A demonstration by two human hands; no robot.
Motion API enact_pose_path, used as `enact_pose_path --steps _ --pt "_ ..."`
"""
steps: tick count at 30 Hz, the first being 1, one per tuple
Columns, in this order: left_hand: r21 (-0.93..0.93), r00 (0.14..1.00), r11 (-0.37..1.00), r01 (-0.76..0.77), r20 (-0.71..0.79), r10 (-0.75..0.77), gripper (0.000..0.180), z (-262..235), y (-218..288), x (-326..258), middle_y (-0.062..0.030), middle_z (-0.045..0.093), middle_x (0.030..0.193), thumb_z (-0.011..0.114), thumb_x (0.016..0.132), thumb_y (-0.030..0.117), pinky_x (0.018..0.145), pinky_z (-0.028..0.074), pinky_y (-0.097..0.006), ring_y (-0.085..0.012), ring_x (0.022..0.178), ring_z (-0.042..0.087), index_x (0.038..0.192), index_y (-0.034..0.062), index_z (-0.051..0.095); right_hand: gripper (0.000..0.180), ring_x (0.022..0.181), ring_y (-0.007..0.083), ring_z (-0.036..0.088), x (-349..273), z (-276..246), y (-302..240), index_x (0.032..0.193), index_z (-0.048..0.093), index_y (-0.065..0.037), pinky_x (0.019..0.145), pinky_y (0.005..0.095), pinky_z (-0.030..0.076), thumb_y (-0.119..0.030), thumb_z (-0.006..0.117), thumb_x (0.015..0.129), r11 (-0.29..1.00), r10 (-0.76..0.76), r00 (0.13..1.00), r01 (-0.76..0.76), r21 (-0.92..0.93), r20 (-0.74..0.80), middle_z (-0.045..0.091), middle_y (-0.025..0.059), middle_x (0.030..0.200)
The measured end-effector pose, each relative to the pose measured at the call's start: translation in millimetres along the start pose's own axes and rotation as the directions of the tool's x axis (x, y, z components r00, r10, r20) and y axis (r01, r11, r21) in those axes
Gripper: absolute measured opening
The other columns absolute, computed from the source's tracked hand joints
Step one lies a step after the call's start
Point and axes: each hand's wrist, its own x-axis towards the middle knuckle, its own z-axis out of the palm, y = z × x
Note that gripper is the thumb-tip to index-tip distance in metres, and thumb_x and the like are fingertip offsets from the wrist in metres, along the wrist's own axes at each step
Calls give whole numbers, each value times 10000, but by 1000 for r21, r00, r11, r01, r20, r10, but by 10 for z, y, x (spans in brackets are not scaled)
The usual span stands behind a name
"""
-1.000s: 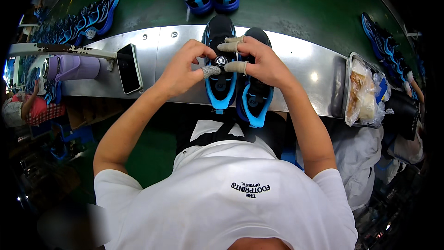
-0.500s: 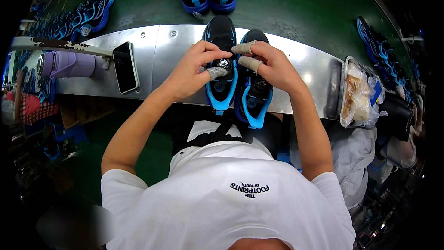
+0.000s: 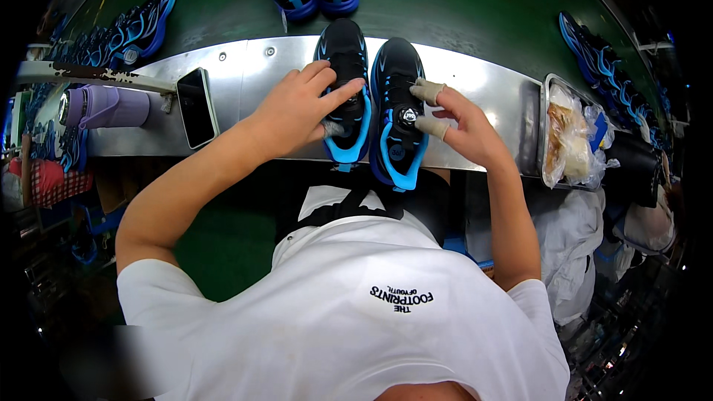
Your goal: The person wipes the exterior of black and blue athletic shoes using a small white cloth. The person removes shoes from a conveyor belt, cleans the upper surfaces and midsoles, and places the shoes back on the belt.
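Note:
Two black and blue sneakers lie side by side on the metal bench edge, toes pointing away from me. My left hand [image 3: 303, 108] lies over the left sneaker [image 3: 343, 41], its fingers stretched apart across the tongue and hiding part of it. A grey wrap covers its thumb, near the collar. At the right sneaker [image 3: 397, 59], my right hand [image 3: 462, 120] is open, with thumb and forefinger in beige finger wraps spread apart. Those tips come close to the round lacing dial [image 3: 407, 116] on the tongue; whether they touch it I cannot tell.
Beyond the metal strip [image 3: 245, 67] runs a green surface [image 3: 438, 0] bearing another sneaker pair [image 3: 338, 0]. Rows of sneakers stand far left [image 3: 152, 22] and far right [image 3: 590, 52]. A phone [image 3: 196, 108], a purple bottle [image 3: 115, 106] and a tray [image 3: 546, 130] with plastic bags flank me.
My hands have moved apart, away from the left sneaker's dial. The right sneaker now sits farther forward, its dial uncovered, and my right hand has shifted to it. The view has shifted slightly.

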Motion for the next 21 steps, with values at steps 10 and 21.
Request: enact_pose_path --steps 10,21 --pt "-193 941 981 21 -328 -85 674 290 39 -16 -156 599 1204 586 653 -134 924 511 -375 -327 1080 606 1302 44 552 977 1346 455 364 -188 334 -192 1483 341 -89 1111 448 331 -297 844 673 956 -150 985 124 -265 -83 328 281 1466" --pt "-799 756 460 388 -9 -655 816 857 296 23 -302 434 1386 602 776 100 1101 326 -406 -410 1294 440 1492 -30 231 704 1210 345 550 -94 604 479 1464 296 35 1038 377 398 27 499 790 995 -38 913 -1 -95 -407 536 245 1292"
